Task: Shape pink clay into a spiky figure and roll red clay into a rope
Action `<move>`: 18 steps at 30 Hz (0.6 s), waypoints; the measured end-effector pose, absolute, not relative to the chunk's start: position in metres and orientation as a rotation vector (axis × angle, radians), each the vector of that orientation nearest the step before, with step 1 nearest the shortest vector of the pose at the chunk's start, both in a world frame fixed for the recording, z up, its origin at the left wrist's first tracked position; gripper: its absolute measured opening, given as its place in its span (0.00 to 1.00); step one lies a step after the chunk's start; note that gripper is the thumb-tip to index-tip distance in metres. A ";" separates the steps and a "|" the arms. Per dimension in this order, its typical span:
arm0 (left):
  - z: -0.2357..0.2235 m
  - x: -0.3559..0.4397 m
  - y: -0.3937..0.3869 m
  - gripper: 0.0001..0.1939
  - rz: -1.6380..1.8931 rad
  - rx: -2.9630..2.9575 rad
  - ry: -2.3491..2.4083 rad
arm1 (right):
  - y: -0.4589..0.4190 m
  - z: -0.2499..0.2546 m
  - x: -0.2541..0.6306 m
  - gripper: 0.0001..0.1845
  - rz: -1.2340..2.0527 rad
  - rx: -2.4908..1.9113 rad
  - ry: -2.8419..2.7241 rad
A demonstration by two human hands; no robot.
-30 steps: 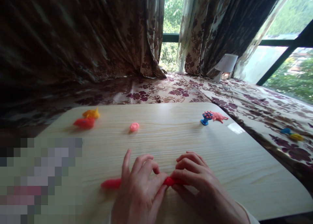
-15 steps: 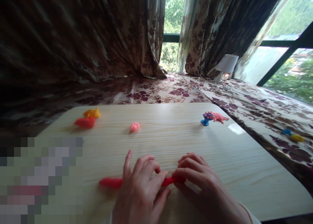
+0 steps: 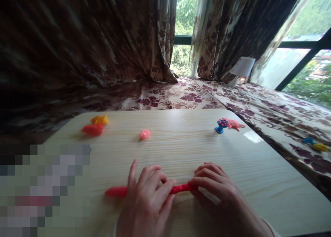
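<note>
A long red roll of modelling clay [image 3: 116,191] lies across the near part of the table, thick at its left end and thinner between the hands. My left hand [image 3: 147,195] is closed over its middle, with thumb and forefinger pinching it. Its little finger sticks up. My right hand [image 3: 217,185] pinches the right end between thumb and fingertips, and that end is partly hidden by the fingers. Farther off on the table sits a small pink lump of clay [image 3: 144,134].
Red [image 3: 93,129] and yellow clay shapes [image 3: 100,119] lie at the far left. A blue clay figure with pink dots [image 3: 220,125] stands at the far right beside a flat pink clay piece [image 3: 234,124]. A white lamp [image 3: 242,67] stands behind. The lower left is pixelated.
My right hand has moved to the right, away from my left, and more of the thin red clay shows between them. The view has shifted slightly.
</note>
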State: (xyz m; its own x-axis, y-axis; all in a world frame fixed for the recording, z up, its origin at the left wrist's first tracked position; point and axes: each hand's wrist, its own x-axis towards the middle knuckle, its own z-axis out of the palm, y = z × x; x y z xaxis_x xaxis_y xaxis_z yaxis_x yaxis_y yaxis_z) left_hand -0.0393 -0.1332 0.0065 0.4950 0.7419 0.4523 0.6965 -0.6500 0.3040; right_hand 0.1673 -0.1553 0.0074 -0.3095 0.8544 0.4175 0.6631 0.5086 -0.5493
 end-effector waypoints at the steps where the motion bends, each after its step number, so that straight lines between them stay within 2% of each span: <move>1: 0.005 -0.045 -0.132 0.11 0.821 2.703 1.283 | -0.156 0.007 0.171 0.07 0.339 -1.259 -2.067; 12: -0.010 -0.100 -0.129 0.14 0.720 2.915 1.331 | -0.164 0.004 0.205 0.10 0.159 -1.466 -2.204; 16: -0.011 -0.106 -0.128 0.16 0.730 2.939 1.338 | -0.162 0.008 0.186 0.13 0.132 -1.466 -2.157; 18: -0.010 -0.104 -0.128 0.16 0.725 2.928 1.345 | -0.158 0.010 0.164 0.11 0.187 -1.396 -2.150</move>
